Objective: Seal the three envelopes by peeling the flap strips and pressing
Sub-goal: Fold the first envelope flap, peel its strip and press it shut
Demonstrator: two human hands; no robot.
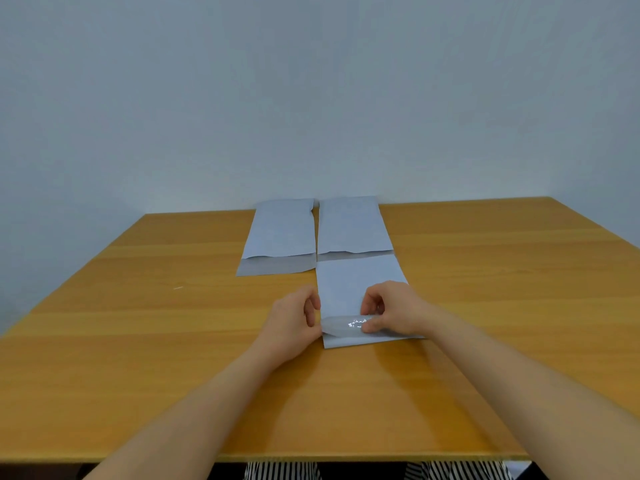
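- Striped fabric shows below the wooden tabletop edge.
- Left hand: grip pinches the left end of the glossy flap strip.
- Right hand: grip pinches the strip's right end.
- Near envelope lies under both hands.
- Two more envelopes, left and right, lie side by side beyond, flaps open.

Two envelopes lie side by side at the table's far edge. The third envelope lies nearer, just before the right one, between both hands.
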